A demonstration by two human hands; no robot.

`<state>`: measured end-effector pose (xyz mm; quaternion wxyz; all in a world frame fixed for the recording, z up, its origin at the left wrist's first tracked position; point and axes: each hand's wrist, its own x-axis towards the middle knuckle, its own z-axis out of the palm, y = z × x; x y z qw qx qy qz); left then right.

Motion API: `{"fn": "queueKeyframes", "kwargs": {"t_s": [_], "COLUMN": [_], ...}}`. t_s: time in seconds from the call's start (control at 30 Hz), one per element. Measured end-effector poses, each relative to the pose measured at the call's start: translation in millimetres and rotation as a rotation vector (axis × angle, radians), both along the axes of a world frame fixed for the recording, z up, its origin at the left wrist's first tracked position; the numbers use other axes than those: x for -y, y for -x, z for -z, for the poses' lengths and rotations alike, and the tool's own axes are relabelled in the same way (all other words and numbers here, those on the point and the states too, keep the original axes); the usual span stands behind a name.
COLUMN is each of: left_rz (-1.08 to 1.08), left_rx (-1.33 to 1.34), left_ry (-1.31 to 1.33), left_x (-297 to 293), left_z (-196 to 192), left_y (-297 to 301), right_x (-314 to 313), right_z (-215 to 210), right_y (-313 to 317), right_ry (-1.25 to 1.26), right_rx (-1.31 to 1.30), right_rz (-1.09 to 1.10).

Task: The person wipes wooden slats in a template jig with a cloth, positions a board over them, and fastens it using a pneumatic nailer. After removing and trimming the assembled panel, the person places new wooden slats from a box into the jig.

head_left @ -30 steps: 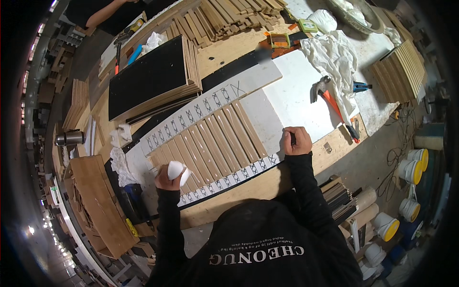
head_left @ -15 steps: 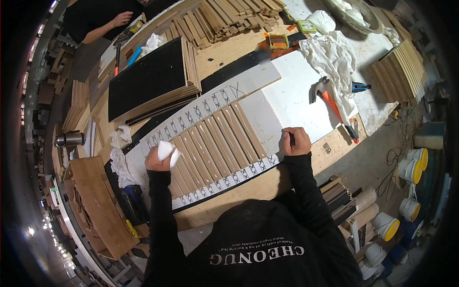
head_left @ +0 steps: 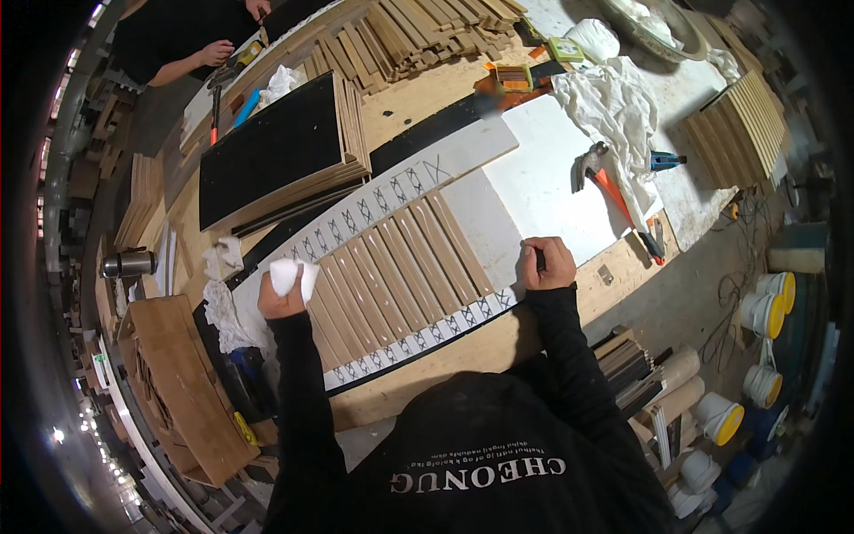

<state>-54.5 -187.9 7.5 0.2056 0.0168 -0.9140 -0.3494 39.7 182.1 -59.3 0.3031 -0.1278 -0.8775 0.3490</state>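
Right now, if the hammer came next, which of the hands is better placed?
Probably the right hand: it is nearer the hammer, while the left hand grips a white object by the leftmost brown strips.

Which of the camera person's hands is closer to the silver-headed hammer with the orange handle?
Right. The curled right hand is left of the hammer; the left hand, holding a smooth white object, is much farther left, across the long brown strips.

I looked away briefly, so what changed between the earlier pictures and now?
The person's left hand moved left and farther from the body, grip still around the white object. A co-worker's hand came lower in view. The right hand and brown strips stayed put.
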Motion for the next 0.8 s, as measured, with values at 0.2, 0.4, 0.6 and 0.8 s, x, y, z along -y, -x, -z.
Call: {"fn": "queueKeyframes", "kwargs": {"t_s": [0.2, 0.4, 0.6, 0.8], "left_rz": [-0.021, 0.085, 0.151, 0.058], "left_rx": [0.233, 0.328, 0.320, 0.343], "left_ry": [0.052, 0.213, 0.225, 0.233], "left_x": [20.6, 26.0, 25.4, 20.1], "left_z": [-4.5, 2.7, 5.3, -2.8], "left_y": [-55.7, -104.6, -112.3, -104.0], "right_x": [1.5, 1.1, 1.4, -0.8], "right_z": [-0.3, 1.3, 2.5, 1.8], "right_y": [0.9, 0.7, 0.5, -0.8], "right_ry": [0.020, 0.017, 0.026, 0.009], "right_rx": [0.000, -0.006, -0.001, 0.010], "right_rz": [0.000, -0.008, -0.009, -0.045]}}
